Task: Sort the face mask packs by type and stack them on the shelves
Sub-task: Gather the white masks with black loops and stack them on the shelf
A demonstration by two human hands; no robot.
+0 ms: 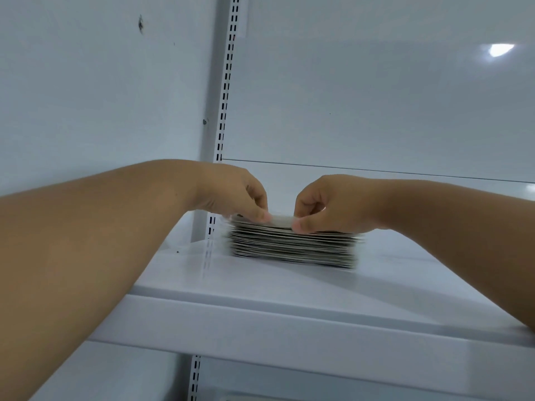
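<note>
White sheet-metal forms the shelf [289, 287], which carries a single stack of face mask packs [292, 246] toward its rear, just right of the slotted upright [227, 82]. The stack lies flat; its pack edges appear as thin dark and light layers, slightly uneven and blurred, so the pack type cannot be read.

The left hand [231, 195] reaches in from the left, fingers curled downward, its thumb and fingertips pinching the top pack [282, 219] at the left part of the near edge. The right hand [327, 204] reaches in from the right, fingers curled, its thumb and forefinger pinching the same top pack near the middle of the near edge. The two hands are close together but do not touch. The top pack lies on or just above the stack; contact cannot be confirmed through the blur.

Both forearms are bare. The right forearm crosses over the front lip of the shelf at the right edge. A white back panel [376, 96] rises behind the stack, showing a bright light reflection [499, 49].
</note>
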